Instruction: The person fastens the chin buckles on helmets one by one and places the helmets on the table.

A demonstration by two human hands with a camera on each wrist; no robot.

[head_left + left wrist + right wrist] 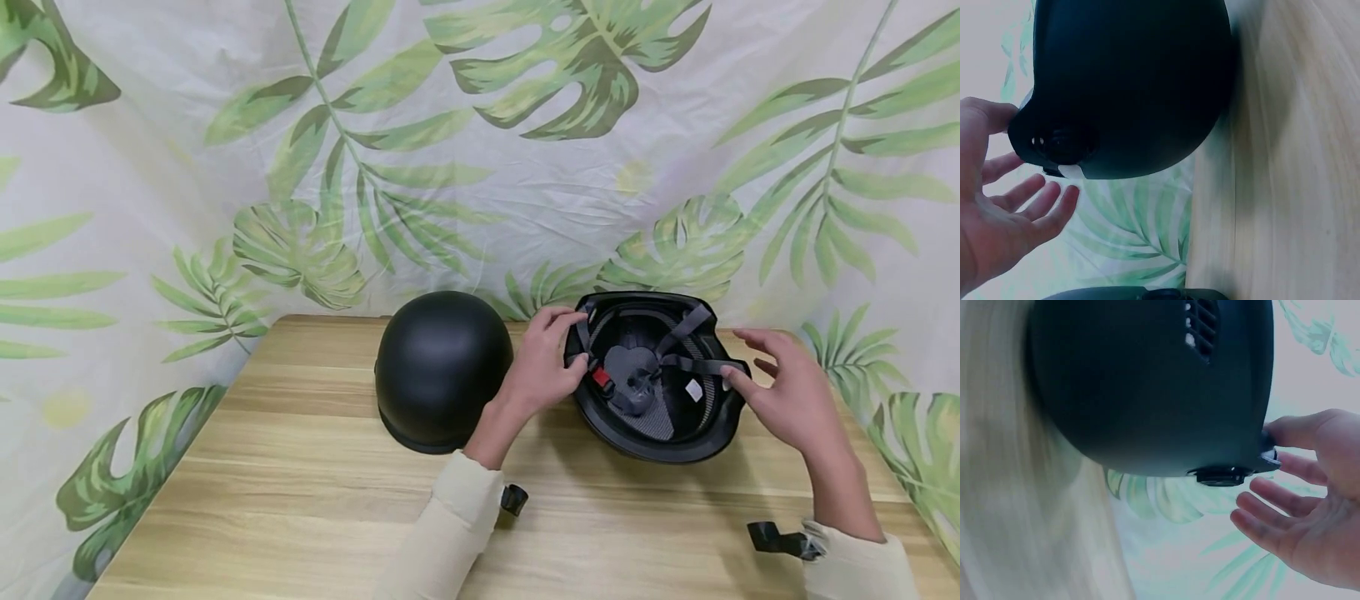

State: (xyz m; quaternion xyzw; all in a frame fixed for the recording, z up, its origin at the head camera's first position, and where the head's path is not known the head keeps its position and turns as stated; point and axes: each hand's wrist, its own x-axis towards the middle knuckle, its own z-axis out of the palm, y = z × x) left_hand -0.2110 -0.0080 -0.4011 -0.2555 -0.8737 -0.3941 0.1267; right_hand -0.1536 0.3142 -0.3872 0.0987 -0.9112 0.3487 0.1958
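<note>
An upturned black helmet (652, 450) shows its padded inside, with grey straps (682, 333) and a red buckle (601, 377). On its left side, my left hand (543, 358) grips the rim with thumb and fingers near a strap. At the right side, my right hand (787, 387) has its thumb on the strap at the rim. The left wrist view has the left hand (1013, 212) with its thumb at the rim and the lower fingers spread. In the right wrist view, the right hand (1316, 506) pinches the rim corner, its other fingers loose below the helmet (1147, 394).
A second black helmet (444, 367) sits dome up on the wooden table (300, 467), just left of the left hand. Leaf-patterned cloth (540, 208) hangs behind the table. Black straps (776, 537) stick out from the sleeves.
</note>
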